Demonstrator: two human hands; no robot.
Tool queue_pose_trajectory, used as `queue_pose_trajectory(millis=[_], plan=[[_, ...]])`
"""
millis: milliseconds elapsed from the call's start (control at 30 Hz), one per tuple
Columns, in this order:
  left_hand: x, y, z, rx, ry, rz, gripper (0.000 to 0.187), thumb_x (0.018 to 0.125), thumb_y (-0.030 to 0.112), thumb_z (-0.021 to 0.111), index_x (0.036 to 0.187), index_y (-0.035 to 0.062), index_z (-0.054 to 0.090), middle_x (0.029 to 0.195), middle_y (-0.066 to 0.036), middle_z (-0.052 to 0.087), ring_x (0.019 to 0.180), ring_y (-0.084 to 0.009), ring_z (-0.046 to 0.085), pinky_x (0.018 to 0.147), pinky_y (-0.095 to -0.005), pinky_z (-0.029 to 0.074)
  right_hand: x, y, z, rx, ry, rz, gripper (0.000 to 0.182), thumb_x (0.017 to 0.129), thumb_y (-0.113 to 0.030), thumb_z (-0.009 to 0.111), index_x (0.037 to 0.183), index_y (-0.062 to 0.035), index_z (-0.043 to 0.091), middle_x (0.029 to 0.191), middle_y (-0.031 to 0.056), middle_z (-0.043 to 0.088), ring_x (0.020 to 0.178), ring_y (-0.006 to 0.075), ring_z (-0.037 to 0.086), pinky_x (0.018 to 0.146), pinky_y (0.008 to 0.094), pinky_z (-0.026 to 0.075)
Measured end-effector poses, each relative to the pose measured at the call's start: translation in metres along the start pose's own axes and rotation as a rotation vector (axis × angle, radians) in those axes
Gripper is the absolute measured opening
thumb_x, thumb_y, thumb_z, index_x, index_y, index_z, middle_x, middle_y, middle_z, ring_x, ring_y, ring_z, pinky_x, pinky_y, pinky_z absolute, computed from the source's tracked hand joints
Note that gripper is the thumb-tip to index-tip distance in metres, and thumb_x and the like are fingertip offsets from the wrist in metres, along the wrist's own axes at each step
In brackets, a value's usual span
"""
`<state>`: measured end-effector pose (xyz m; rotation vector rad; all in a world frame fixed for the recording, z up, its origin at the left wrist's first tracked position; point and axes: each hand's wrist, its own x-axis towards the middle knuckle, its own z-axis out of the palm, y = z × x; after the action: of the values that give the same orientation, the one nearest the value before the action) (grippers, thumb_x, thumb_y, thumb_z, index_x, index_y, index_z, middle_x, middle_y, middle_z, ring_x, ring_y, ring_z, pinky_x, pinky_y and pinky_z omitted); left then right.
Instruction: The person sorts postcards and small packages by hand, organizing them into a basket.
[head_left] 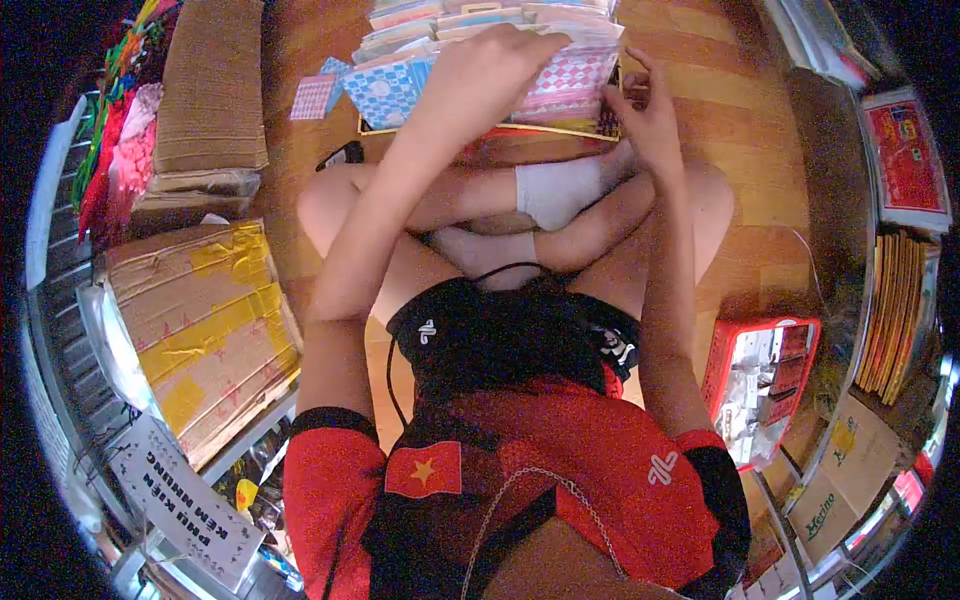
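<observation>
My left hand [492,72] reaches over the front row of a box of flat paper packets. Its fingers bend over a pink-and-white checked packet [572,82] and seem to grip it, partly hidden by the hand itself. A blue-and-white checked packet [385,95] stands to the left of my left wrist. At the box's right end, my right hand [645,108] has its thumb and fingers apart, with nothing visible between them. The box [545,130] has a thin yellowish front edge. More packets [470,22] stand in rows behind.
Small pink and blue checked pieces [313,96] lie on the wooden floor [720,90] left of the box. Cardboard boxes [205,320] line the left side. A red basket [762,385] of small packs sits at the right, near shelves with brown envelopes [890,315]. My crossed legs are close to the box.
</observation>
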<state>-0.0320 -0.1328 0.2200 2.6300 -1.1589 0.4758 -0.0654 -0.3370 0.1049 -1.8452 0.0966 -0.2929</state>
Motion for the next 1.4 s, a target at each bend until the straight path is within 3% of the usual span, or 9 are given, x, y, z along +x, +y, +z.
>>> queue_pose_trajectory(millis=[100, 300, 733, 833, 967, 1033, 1167, 1267, 1400], plan=[[-0.001, -0.003, 0.015, 0.033, 0.126, 0.161, 0.029, 0.072, 0.012, 0.052, 0.1, 0.0098, 0.061, 0.086, -0.006, 0.062, 0.084, -0.0213, 0.058, 0.069, -0.0344, 0.048, 0.0, 0.003, -0.008, 0.091, -0.016, -0.036, 0.05, 0.082, -0.007, 0.063, 0.127, -0.0123, 0.043, 0.088, 0.0032, 0.054, 0.075, 0.0098, 0.052, 0.067, 0.0222, 0.044], [-0.002, 0.008, 0.044, 0.092, 0.225, 0.125, 0.02, 0.07, 0.015, 0.053, 0.089, 0.0106, 0.06, 0.085, -0.002, 0.052, 0.083, -0.0202, 0.055, 0.071, -0.0333, 0.044, -0.005, -0.019, -0.007, 0.074, -0.029, -0.026, 0.046, 0.082, -0.007, 0.063, 0.125, -0.0091, 0.046, 0.089, 0.0035, 0.056, 0.077, 0.0104, 0.053, 0.07, 0.0235, 0.045], [-0.014, -0.002, 0.051, 0.227, 0.235, 0.023, 0.039, 0.072, 0.025, 0.059, 0.11, 0.0203, 0.06, 0.104, -0.003, 0.053, 0.098, -0.0197, 0.049, 0.089, -0.0387, 0.035, -0.001, -0.01, 0.018, -0.456, 0.131, -0.199, 0.051, 0.072, -0.018, 0.073, 0.115, -0.0009, 0.05, 0.095, 0.0128, 0.057, 0.084, 0.022, 0.055, 0.075, 0.0313, 0.045], [-0.025, -0.004, 0.031, -0.037, 0.243, -0.064, 0.052, 0.071, 0.031, 0.065, 0.121, 0.0262, 0.053, 0.117, -0.002, 0.05, 0.108, -0.02, 0.046, 0.094, -0.044, 0.033, -0.002, -0.013, 0.017, -0.495, 0.111, -0.215, 0.05, 0.073, -0.017, 0.071, 0.115, -0.0003, 0.049, 0.099, 0.0148, 0.054, 0.088, 0.0251, 0.054, 0.077, 0.033, 0.044], [-0.06, -0.07, -0.01, 0.015, 0.565, -0.067, 0.027, 0.068, 0.013, 0.063, 0.094, 0.0163, 0.065, 0.092, -0.003, 0.058, 0.089, -0.0206, 0.054, 0.078, -0.0381, 0.039, -0.003, -0.029, 0.017, -0.466, 0.024, -0.01, 0.048, 0.075, -0.016, 0.069, 0.115, -0.0005, 0.048, 0.101, 0.015, 0.053, 0.091, 0.0259, 0.052, 0.078, 0.0348, 0.043], [-0.078, -0.125, -0.013, 0.002, 0.761, -0.203, 0.022, 0.069, 0.01, 0.058, 0.089, 0.0138, 0.066, 0.081, -0.005, 0.06, 0.079, -0.0228, 0.056, 0.072, -0.0368, 0.039, -0.003, -0.02, 0.016, -0.584, 0.056, -0.131, 0.047, 0.076, -0.016, 0.069, 0.115, -0.0008, 0.048, 0.101, 0.0146, 0.053, 0.09, 0.0257, 0.052, 0.077, 0.035, 0.042], [-0.139, -0.253, 0.045, -0.156, 0.521, -1.113, 0.027, 0.075, 0.023, 0.058, 0.094, 0.0057, 0.064, 0.092, -0.014, 0.065, 0.089, -0.0282, 0.06, 0.083, -0.0375, 0.04, -0.005, -0.018, 0.015, -0.589, 0.038, -0.148, 0.046, 0.076, -0.015, 0.068, 0.116, -0.0009, 0.047, 0.1, 0.0145, 0.053, 0.089, 0.026, 0.051, 0.077, 0.0346, 0.042], [-0.222, -0.369, 0.133, -0.535, 0.065, -1.581, 0.065, 0.073, 0.047, 0.06, 0.117, 0.0006, 0.052, 0.12, -0.024, 0.05, 0.116, -0.0339, 0.043, 0.096, -0.0439, 0.032, -0.004, -0.022, 0.018, -0.626, 0.081, -0.204, 0.044, 0.078, -0.014, 0.067, 0.115, 0.0001, 0.047, 0.101, 0.0156, 0.052, 0.092, 0.0282, 0.051, 0.079, 0.0345, 0.041], [-0.29, -0.423, 0.212, -0.245, 0.172, -1.885, 0.103, 0.064, 0.066, 0.062, 0.133, -0.004, 0.031, 0.138, -0.029, 0.025, 0.131, -0.0442, 0.016, 0.101, -0.0568, 0.02, -0.009, -0.02, 0.019, -0.707, 0.1, -0.158, 0.046, 0.08, -0.016, 0.065, 0.118, 0.0005, 0.044, 0.104, 0.0177, 0.051, 0.097, 0.0295, 0.05, 0.082, 0.0355, 0.041]])
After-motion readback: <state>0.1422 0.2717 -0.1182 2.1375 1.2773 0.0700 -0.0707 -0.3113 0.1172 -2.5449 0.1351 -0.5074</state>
